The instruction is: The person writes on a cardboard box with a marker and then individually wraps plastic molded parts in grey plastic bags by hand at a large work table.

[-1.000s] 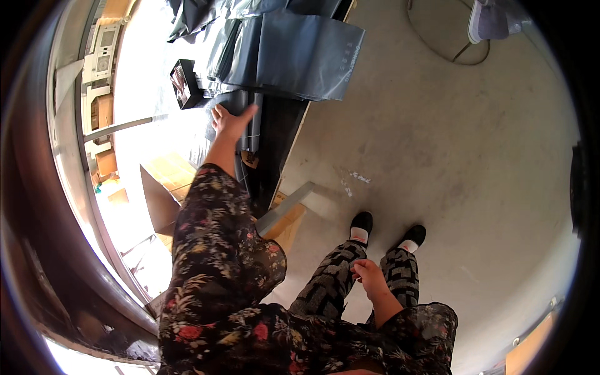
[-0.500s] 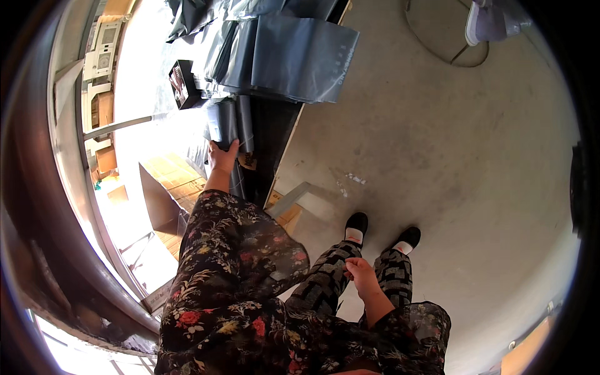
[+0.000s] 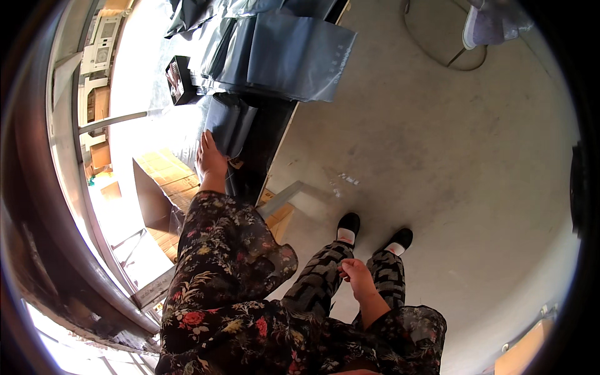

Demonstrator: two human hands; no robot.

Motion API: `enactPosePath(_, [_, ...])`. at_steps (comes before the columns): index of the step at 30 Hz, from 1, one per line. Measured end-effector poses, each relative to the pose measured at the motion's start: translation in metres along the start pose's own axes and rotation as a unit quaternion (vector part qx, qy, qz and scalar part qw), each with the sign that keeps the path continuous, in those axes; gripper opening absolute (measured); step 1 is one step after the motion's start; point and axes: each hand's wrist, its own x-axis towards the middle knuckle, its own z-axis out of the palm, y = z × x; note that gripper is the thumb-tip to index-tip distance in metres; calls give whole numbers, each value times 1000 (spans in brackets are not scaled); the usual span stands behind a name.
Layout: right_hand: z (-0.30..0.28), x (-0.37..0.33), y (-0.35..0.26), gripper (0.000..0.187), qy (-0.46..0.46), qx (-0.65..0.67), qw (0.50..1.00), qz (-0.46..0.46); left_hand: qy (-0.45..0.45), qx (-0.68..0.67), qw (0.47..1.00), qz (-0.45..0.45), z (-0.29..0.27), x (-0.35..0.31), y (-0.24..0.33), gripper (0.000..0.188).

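My left hand (image 3: 211,159) reaches forward, its fingers stretched out and lying along the left side of a dark folded or rolled plastic bundle (image 3: 223,122). A second dark roll (image 3: 242,128) lies right against that bundle, on the black tabletop (image 3: 265,140). Just beyond them is a stack of dark grey plastic bags (image 3: 294,56), its right end hanging over the table edge. My right hand (image 3: 358,278) hangs low in front of my legs, fingers curled in loosely. Nothing shows in it, though its palm is turned away.
A small black box (image 3: 180,80) stands left of the bags. An open cardboard box (image 3: 165,187) is on the left, below the table. A grey metal bar (image 3: 281,199) juts near the table's corner. A cable (image 3: 431,53) lies on the floor near another person's shoe (image 3: 478,28).
My left hand has slid from the bundle's near end to its left side, its fingers straightening. Both rolls now lie more slanted. My right hand has barely moved.
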Motion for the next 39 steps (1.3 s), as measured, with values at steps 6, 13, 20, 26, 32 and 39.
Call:
enactPosePath(6, [9,-7,-11,22,-10,-2,1000,19,113,-352,921,125,45,44,-56,72])
enactPosePath(13, [9,-1,-11,24,-21,-6,1000,19,91,-448,860,-228,8,96,-12,76])
enactPosePath(20, [15,-4,-19,24,-21,1,999,26,112,-290,937,-160,0,107,4,87])
enactPosePath(26, [8,9,-1,23,-32,-28,999,-13,221,-336,878,-260,-23,99,-13,59])
enactPosePath(32, [15,27,-3,23,-88,-110,989,-34,204,-672,647,-296,-46,63,-53,46])
enactPosePath(39, [30,26,-8,28,-122,-170,978,-16,-55,-217,903,-366,0,81,-126,49])
